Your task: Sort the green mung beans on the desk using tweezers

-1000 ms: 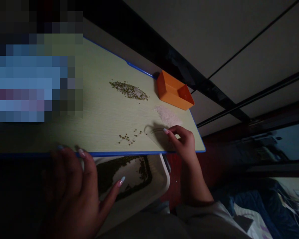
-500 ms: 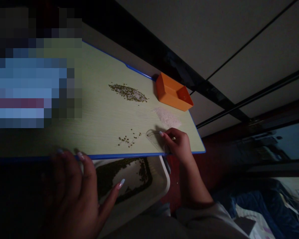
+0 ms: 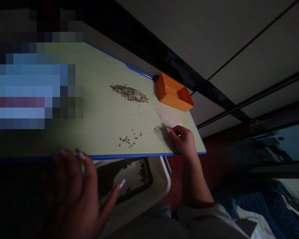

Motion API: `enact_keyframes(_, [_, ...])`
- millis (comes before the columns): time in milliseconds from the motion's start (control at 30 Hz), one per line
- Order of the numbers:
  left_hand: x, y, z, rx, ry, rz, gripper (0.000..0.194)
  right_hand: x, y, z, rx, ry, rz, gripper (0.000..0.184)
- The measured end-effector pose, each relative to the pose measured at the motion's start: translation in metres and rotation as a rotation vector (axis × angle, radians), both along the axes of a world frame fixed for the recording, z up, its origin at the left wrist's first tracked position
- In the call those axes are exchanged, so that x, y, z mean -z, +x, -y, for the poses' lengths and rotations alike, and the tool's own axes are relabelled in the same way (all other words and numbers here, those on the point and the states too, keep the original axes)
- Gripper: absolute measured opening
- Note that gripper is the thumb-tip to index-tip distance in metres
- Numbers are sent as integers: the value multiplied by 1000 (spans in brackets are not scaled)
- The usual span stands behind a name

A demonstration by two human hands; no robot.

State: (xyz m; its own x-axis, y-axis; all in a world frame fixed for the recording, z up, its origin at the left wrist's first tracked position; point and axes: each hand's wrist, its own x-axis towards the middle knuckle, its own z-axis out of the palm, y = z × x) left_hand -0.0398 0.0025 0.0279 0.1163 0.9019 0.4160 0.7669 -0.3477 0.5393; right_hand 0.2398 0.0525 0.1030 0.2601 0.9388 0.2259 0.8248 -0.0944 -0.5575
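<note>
My right hand [image 3: 183, 139] pinches a thin clear plastic piece with a curved edge [image 3: 162, 135], held low over the table near its front edge; its exact kind is unclear. To its left lie several scattered green seeds [image 3: 129, 141], like mung beans. Just beyond the hand is a heap of pale grains [image 3: 168, 116], like rice. A mixed pile of green seeds and pale grains [image 3: 129, 93] sits farther back. My left hand [image 3: 77, 189] has its fingers apart at the table's front edge, holding nothing visible.
A pale tabletop with a blue rim [image 3: 97, 116] spans the view. An orange open box [image 3: 175, 94] stands at the back right. Below the front edge, a white tub [image 3: 161, 186] holds many green seeds. A pixelated patch covers the upper left. Dark cabinet panels [image 3: 251, 43] rise behind.
My right hand has slid slightly right with the clear plastic piece, away from the scattered seeds. My left hand stays almost where it was.
</note>
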Motion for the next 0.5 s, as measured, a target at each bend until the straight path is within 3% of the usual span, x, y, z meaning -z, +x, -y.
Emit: enact_keyframes(500, [-1,-1,2,-8,-7,-12,88,2,26,-8,210,27,210,31])
